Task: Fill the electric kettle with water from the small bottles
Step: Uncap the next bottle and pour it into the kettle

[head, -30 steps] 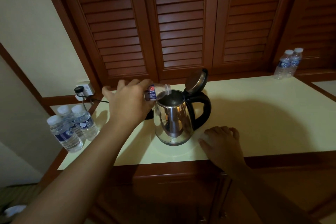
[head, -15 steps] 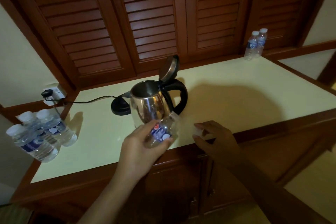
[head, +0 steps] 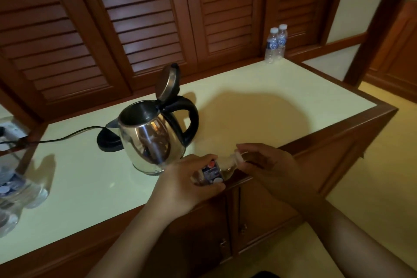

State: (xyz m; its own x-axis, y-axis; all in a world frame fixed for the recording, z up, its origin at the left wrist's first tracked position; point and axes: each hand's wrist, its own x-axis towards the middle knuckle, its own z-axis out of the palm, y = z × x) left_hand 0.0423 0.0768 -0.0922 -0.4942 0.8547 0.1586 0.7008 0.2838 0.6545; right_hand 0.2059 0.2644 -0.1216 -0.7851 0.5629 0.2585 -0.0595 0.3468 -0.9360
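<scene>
Capping looks like the step in hand; left hand [head: 185, 184] wraps the small bottle [head: 212, 172] at the near counter edge, right hand [head: 268, 168] pinches the cap [head: 238, 156] at its neck; kettle [head: 150, 140] sits just beyond, lid [head: 168, 81] up; next move, I'd say, calls for a full bottle from the pair far right [head: 275, 43].

one steel electric kettle [head: 151, 140] stands with one black base [head: 108, 142] behind it. two small bottles [head: 275, 44] stand at the counter's [head: 270, 106] far corner, and one more bottle [head: 212, 172] lies between two hands. at the left edge a blurred cluster of bottles [head: 15, 189] cannot be counted surely.
</scene>
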